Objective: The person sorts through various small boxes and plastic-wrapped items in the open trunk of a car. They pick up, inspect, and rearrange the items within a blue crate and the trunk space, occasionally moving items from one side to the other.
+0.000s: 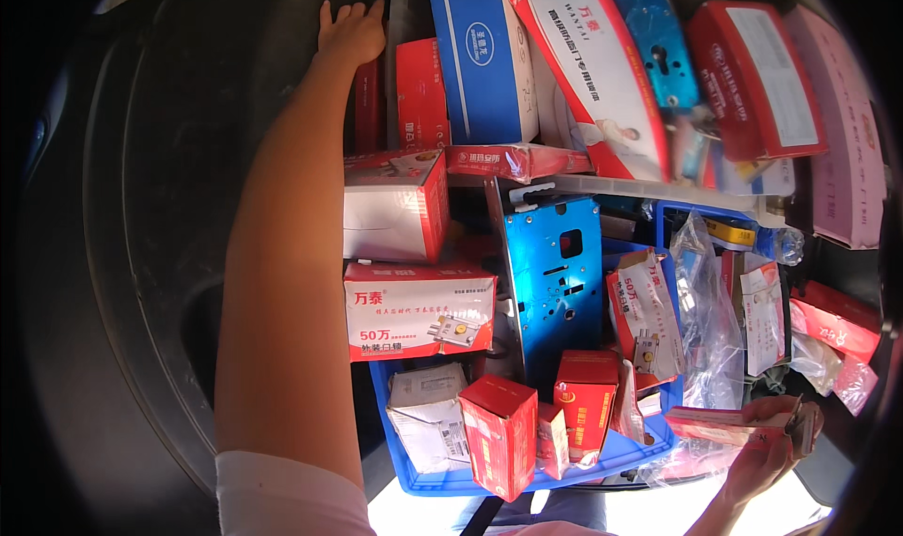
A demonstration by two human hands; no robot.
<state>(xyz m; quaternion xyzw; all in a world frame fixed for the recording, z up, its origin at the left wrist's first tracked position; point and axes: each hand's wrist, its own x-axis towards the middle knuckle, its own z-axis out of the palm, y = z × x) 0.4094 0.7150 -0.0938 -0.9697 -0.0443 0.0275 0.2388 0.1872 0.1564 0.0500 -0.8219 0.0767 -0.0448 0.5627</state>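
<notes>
Slim red-and-white cardboard box (pixel 707 425): lower right, held by its right end, lying lengthwise across the view, left end free. Small greyish flat item (pixel 805 430) held beside that end, kind unclear. Narrow dark-red cardboard box (pixel 370 108): upper left, long side running up the view, partly covered.

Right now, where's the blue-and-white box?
Head view, top centre: the blue-and-white box sits right of the left hand, between a red box on its left and a long red-and-white box on its right.
</notes>
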